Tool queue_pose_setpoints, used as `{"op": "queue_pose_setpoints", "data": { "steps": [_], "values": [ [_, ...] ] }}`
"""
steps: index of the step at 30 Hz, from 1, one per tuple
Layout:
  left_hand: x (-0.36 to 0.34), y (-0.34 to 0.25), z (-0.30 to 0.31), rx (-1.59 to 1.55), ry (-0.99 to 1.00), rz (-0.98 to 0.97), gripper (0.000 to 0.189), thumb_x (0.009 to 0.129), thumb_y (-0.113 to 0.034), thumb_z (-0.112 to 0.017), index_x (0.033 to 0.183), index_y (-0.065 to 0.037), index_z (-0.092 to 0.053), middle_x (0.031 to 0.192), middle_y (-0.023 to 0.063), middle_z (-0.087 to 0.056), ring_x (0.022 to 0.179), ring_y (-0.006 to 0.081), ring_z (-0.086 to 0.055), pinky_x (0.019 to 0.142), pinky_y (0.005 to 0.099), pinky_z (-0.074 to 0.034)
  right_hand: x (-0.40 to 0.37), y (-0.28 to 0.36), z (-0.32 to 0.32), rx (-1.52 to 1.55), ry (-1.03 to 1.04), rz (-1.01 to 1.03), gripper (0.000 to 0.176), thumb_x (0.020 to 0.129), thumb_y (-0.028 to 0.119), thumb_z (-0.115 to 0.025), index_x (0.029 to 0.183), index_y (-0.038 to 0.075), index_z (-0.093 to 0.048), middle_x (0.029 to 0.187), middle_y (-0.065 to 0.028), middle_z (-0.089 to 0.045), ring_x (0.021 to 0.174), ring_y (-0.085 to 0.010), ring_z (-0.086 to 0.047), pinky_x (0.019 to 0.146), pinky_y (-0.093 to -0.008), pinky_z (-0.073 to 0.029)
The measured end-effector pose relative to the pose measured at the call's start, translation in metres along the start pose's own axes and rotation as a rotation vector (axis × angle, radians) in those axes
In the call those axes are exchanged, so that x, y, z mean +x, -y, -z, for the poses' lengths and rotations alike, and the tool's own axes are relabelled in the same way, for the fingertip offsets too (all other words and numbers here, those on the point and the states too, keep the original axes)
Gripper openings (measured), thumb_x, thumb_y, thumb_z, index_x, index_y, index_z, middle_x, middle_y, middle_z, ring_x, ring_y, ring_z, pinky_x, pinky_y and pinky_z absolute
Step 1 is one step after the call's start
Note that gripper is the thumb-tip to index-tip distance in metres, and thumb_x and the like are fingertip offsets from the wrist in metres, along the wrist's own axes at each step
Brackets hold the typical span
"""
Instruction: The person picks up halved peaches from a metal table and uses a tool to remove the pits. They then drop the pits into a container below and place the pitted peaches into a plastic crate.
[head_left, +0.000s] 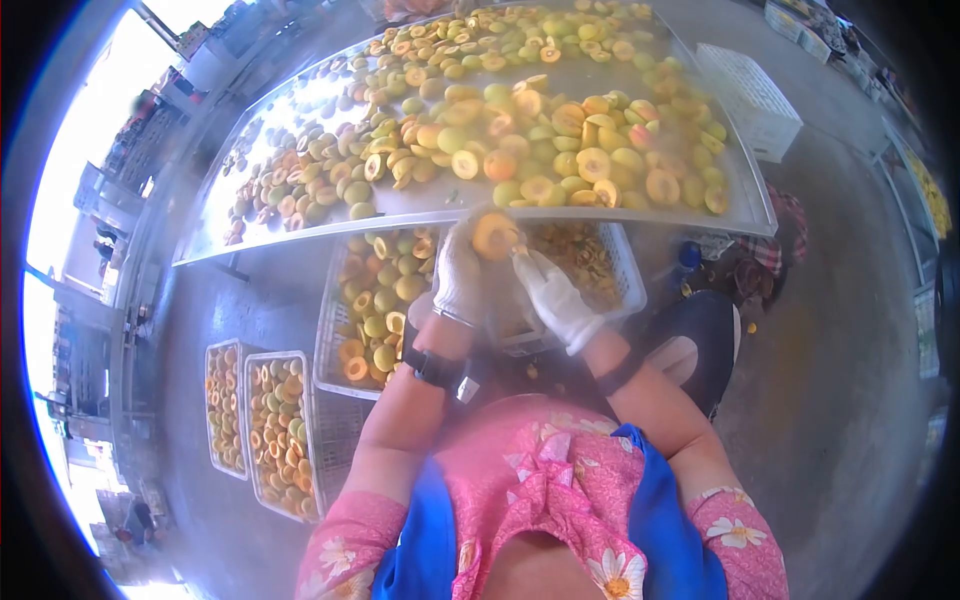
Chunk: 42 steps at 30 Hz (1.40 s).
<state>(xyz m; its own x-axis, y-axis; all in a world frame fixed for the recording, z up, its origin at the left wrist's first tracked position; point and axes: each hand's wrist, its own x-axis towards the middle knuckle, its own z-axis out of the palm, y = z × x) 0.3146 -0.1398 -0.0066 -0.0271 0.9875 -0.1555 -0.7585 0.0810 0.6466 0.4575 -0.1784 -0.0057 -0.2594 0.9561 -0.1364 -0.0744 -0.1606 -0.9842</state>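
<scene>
1. We see one fruit half (pixel 494 235) raised between the two hands, just before the near edge of the table (pixel 420 200), its orange cut face showing.
2. Our left hand (pixel 460 272), in a white glove, has its fingers bent in around the fruit's left side, closed on it.
3. Our right hand (pixel 555 300), also gloved, reaches its fingers to the fruit's lower right edge; we cannot tell how far they are parted, or whether they grip anything small.
4. We judge the fruit light, with fairly firm skin but tender flesh that would bruise under a squeeze. The cut face is probably wet and slippery, so we would cradle it by the skinned outside and keep pressure off the face.
5. Counting: two gloves, one dark wristwatch (pixel 435 368), one fruit in hand. Three crates hold fruit: a near crate (pixel 322 345) and two floor crates (pixel 208 400). One scrap crate (pixel 635 285) and one white crate (pixel 750 95) complete five we can make out clearly. The table's fruit pieces are too many to count.
</scene>
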Motion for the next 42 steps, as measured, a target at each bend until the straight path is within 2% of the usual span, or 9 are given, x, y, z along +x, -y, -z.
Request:
{"op": "queue_pose_setpoints", "data": {
  "steps": [6,8,12,19,24,30,34,40,42],
  "values": [
    [-0.002,0.008,0.002,-0.036,0.107,0.023,0.036,0.092,-0.018,-0.044,0.116,0.005,-0.057,0.11,0.0203,-0.063,0.1,0.0341,-0.062,0.094,0.046,-0.051,-0.001,-0.009,0.001,-0.256,-0.08,0.227,0.049,0.103,0.045,-0.045,0.125,0.003,-0.058,0.092,-0.0174,-0.068,0.082,-0.0301,-0.066,0.075,-0.0382,-0.051],
    [0.0,0.009,0.015,0.485,0.149,-0.141,0.037,0.089,-0.018,-0.044,0.114,0.006,-0.059,0.107,0.0215,-0.063,0.099,0.0352,-0.062,0.094,0.0468,-0.051,0.0,-0.011,0.001,-0.287,0.005,0.095,0.054,0.102,0.046,-0.044,0.13,0.002,-0.055,0.107,-0.0249,-0.067,0.102,-0.0414,-0.061,0.091,-0.0432,-0.046],
    [-0.019,0.005,-0.022,0.063,-0.114,-0.047,0.034,0.093,-0.021,-0.044,0.108,0.003,-0.061,0.103,0.0182,-0.066,0.094,0.0317,-0.064,0.085,0.0443,-0.055,0.007,-0.024,0.0,-0.22,0.059,0.137,0.053,0.102,0.048,-0.044,0.123,0.001,-0.059,0.107,-0.0255,-0.066,0.104,-0.0441,-0.06,0.091,-0.0443,-0.046],
    [-0.02,0.0,-0.02,0.214,-0.181,-0.002,0.045,0.102,-0.045,-0.044,0.108,-0.003,-0.059,0.091,0.0133,-0.067,0.077,0.0248,-0.066,0.069,0.0392,-0.058,-0.002,-0.023,0.0,0.073,0.285,-0.071,0.041,0.102,0.052,-0.043,0.105,0.012,-0.054,0.059,0.0045,-0.043,0.038,-0.0067,-0.036,0.033,-0.0254,-0.029],
    [-0.019,0.011,-0.003,0.549,-0.123,-0.28,0.049,0.101,-0.048,-0.047,0.101,-0.002,-0.061,0.085,0.0136,-0.068,0.07,0.0248,-0.066,0.065,0.0372,-0.058,-0.01,-0.007,0.003,0.117,0.352,-0.199,0.041,0.101,0.055,-0.044,0.099,0.015,-0.054,0.058,0.0041,-0.043,0.04,-0.0077,-0.037,0.034,-0.0256,-0.03],
    [-0.029,-0.005,-0.019,0.363,-0.162,-0.047,0.047,0.102,-0.046,-0.047,0.094,-0.003,-0.066,0.085,0.012,-0.069,0.071,0.0203,-0.064,0.063,0.0331,-0.055,-0.009,-0.015,0.011,0.333,0.518,-0.348,0.043,0.1,0.058,-0.044,0.088,0.017,-0.05,0.054,0.0071,-0.036,0.037,-0.0063,-0.03,0.034,-0.0256,-0.023],
    [-0.03,0.017,-0.012,0.905,-0.112,-0.548,0.056,0.102,-0.05,-0.044,0.091,-0.001,-0.068,0.082,0.0087,-0.068,0.07,0.0171,-0.062,0.068,0.0297,-0.05,-0.009,-0.024,-0.011,0.217,0.322,-0.142,0.041,0.1,0.057,-0.042,0.088,0.019,-0.05,0.055,0.0084,-0.035,0.038,-0.0049,-0.025,0.034,-0.0245,-0.018],
    [-0.026,-0.001,-0.005,0.446,-0.141,-0.012,0.052,0.103,-0.044,-0.045,0.084,-0.001,-0.065,0.085,0.0131,-0.069,0.07,0.0183,-0.064,0.069,0.032,-0.051,-0.006,-0.023,0.009,0.384,0.537,-0.365,0.041,0.1,0.057,-0.043,0.087,0.019,-0.048,0.055,0.0081,-0.035,0.037,-0.0054,-0.024,0.035,-0.0247,-0.017],
    [-0.026,0.001,0.004,0.927,0.225,-0.435,0.052,0.103,-0.045,-0.045,0.083,-0.001,-0.066,0.087,0.0126,-0.07,0.071,0.0185,-0.064,0.071,0.0323,-0.053,-0.009,-0.027,0.006,0.316,0.5,-0.363,0.041,0.1,0.058,-0.044,0.086,0.019,-0.048,0.055,0.0089,-0.035,0.038,-0.0043,-0.023,0.035,-0.024,-0.016]
  ]
}}
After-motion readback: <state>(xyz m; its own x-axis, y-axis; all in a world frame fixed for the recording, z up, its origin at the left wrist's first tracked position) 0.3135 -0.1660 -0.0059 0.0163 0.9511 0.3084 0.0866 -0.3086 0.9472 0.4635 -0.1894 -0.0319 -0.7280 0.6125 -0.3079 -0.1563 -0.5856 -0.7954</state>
